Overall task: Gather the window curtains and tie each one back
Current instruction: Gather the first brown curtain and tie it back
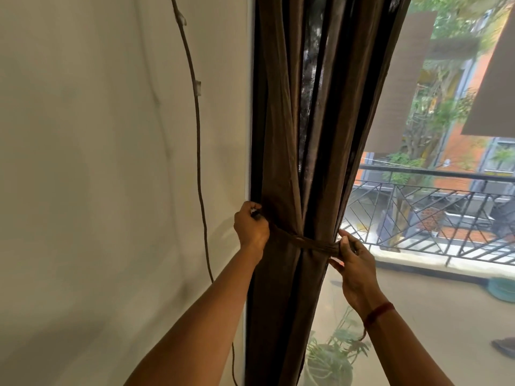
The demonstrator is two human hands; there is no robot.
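A dark brown curtain (320,121) hangs gathered into a bunch at the window's left edge. A brown tie-back band (309,242) wraps round the bunch at waist height. My left hand (250,227) grips the band's left end close to the wall beside the window frame. My right hand (352,263) pinches the band's right end at the curtain's right edge, thumb on top. What the left end fastens to is hidden behind my fingers.
A cream wall (97,162) fills the left, with a dark cable (198,140) clipped down it. Through the glass lie a balcony with a black railing (434,207), a potted plant (331,355) low down, and buildings and trees beyond.
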